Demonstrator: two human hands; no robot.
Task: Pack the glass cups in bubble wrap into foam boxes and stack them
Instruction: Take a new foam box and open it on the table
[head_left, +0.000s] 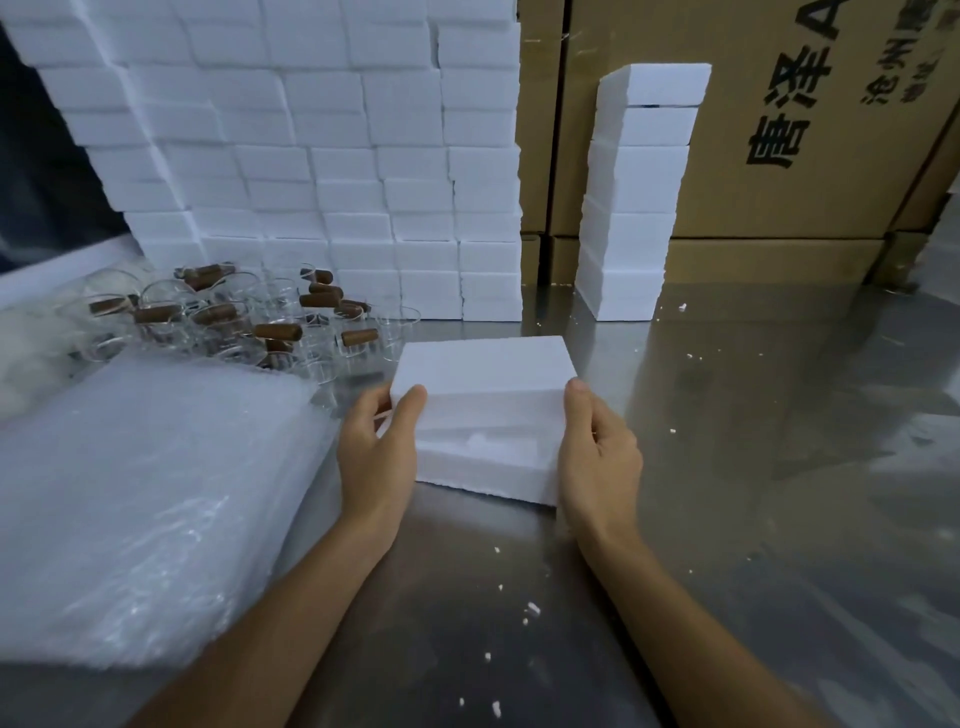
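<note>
A white foam box (485, 470) lies on the steel table in front of me. Its lid (485, 366) is raised at the near side, so a gap shows into the box. My left hand (376, 457) grips the lid's left near corner, thumb on the front face. My right hand (597, 452) grips its right near corner. A pile of bubble wrap sheets (140, 499) lies to the left. Several glass cups with brown wooden handles (249, 322) stand behind the wrap.
A wall of stacked foam boxes (322, 156) fills the back left. A single tall column of foam boxes (639, 192) stands at the back right against cardboard cartons (779, 130). Foam crumbs are scattered over the steel table (779, 467).
</note>
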